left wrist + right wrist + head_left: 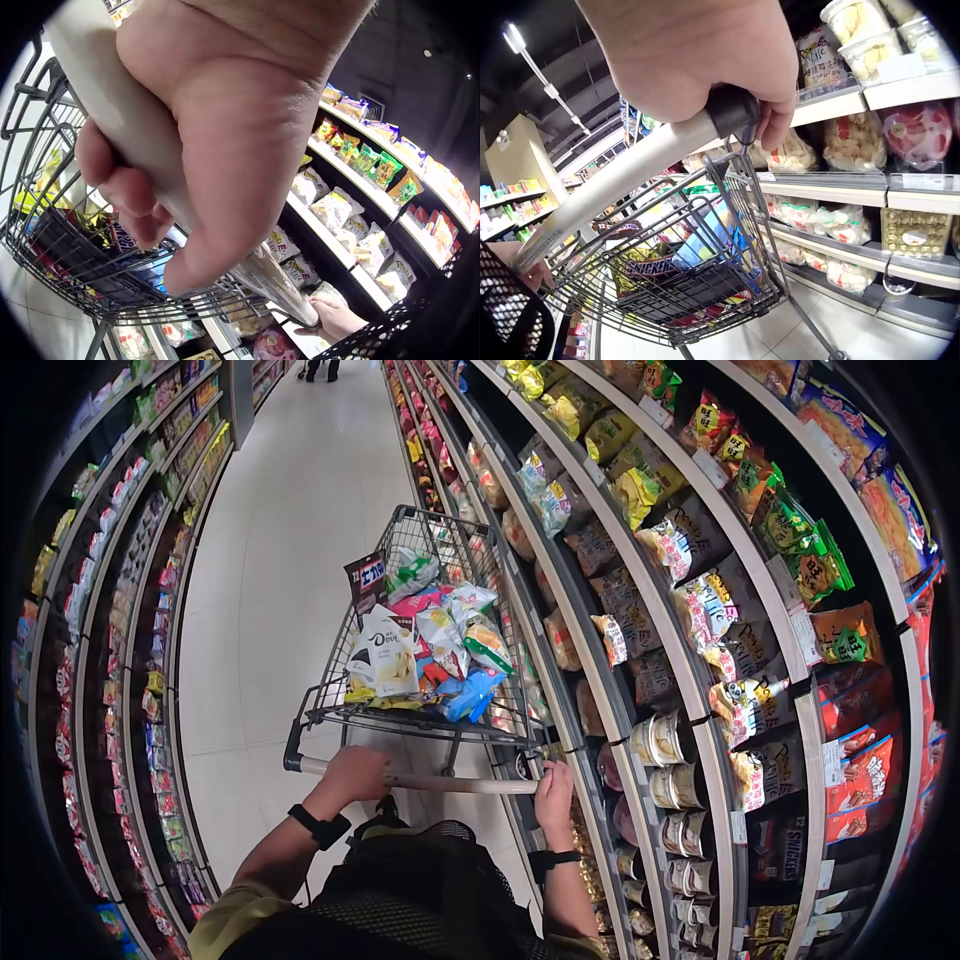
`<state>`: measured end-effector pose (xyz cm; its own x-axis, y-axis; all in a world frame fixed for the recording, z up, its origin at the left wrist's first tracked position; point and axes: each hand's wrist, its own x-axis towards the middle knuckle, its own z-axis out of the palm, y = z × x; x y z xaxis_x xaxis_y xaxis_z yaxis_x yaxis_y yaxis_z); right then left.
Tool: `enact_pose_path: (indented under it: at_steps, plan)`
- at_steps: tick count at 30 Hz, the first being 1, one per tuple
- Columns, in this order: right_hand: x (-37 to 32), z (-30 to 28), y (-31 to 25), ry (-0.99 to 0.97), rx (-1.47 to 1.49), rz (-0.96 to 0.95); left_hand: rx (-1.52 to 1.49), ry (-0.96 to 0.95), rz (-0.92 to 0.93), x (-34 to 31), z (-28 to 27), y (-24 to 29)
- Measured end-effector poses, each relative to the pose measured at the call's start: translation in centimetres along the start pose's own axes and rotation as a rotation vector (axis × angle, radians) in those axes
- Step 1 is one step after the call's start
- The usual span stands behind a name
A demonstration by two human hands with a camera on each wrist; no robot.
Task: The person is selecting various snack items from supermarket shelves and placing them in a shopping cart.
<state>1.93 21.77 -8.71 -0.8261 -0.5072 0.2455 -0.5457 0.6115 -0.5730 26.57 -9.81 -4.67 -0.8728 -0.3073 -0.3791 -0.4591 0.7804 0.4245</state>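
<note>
A wire shopping cart (455,735) stands in front of the person, with a pale handle bar (465,785). The left hand (358,773) grips this bar near its left end; in the left wrist view its fingers (131,191) curl round it. At the right end, the right hand (554,796) holds the bar, its fingers folded over the black end cap (733,116). Inside the cart lies a pile of bagged snacks: a white Dove bag (392,652), a dark bag (368,575) upright at the left side, a blue bag (474,695) and a Snickers bag (649,262).
Stocked shelves (620,610) run close along the cart's right side, holding snack bags and stacked tubs (662,740). More shelves (125,580) line the left. A pale tiled floor (290,490) stretches between them, and a person's legs (322,370) show far ahead.
</note>
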Motion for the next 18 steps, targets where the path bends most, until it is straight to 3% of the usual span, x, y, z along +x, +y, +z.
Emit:
enact_pose_path:
  at_steps: [8, 11, 18]
  plan:
    - [4.7, 2.1, -0.9, -0.046, 0.070, -0.115, 0.042, 0.176, -0.029, 2.9, -2.8, -1.5]
    - [7.0, 2.9, -1.9, -0.061, 0.147, -0.041, 0.027, 0.251, -0.006, 4.2, -3.1, -2.5]
    - [11.4, 5.7, -1.0, -0.043, 0.185, -0.089, 0.056, 0.399, -0.049, 7.3, -4.3, -3.1]
